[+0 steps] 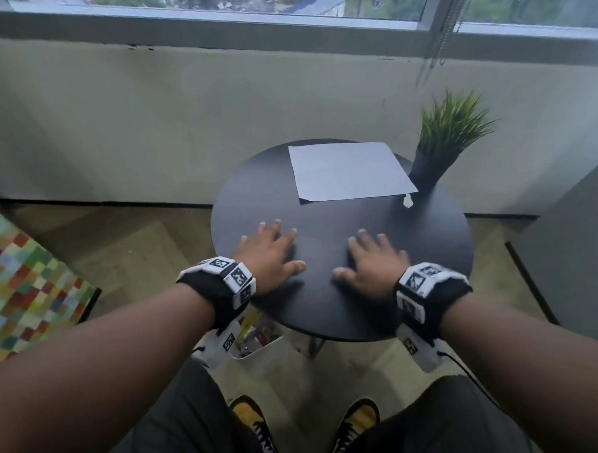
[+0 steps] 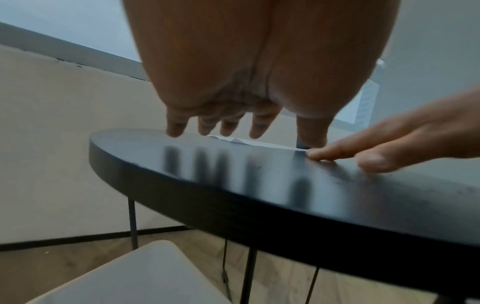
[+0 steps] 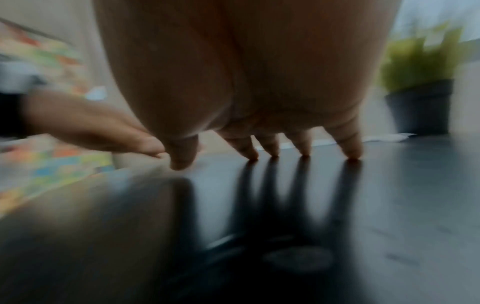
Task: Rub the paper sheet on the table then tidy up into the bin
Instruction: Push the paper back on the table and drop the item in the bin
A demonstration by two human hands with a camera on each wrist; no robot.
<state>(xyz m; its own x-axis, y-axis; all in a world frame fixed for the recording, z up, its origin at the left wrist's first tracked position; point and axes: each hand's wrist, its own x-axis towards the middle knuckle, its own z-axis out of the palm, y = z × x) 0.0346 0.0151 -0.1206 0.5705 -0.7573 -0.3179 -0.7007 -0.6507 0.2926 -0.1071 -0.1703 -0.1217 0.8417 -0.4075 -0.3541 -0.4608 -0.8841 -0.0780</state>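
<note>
round black table (image 1: 254, 180) below a window; left hand (image 1: 269, 253) and right hand (image 1: 373, 262) lie spread and empty, paper sheet (image 1: 348, 171) just beyond their fingertips.

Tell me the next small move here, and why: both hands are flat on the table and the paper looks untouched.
Probably reach the right hand forward to the small white eraser-like piece beside the plant pot. Both hands, the left hand included, lie open on the near part of the table, holding nothing, while the paper sheet lies flat at the far side, apart from them.
</note>
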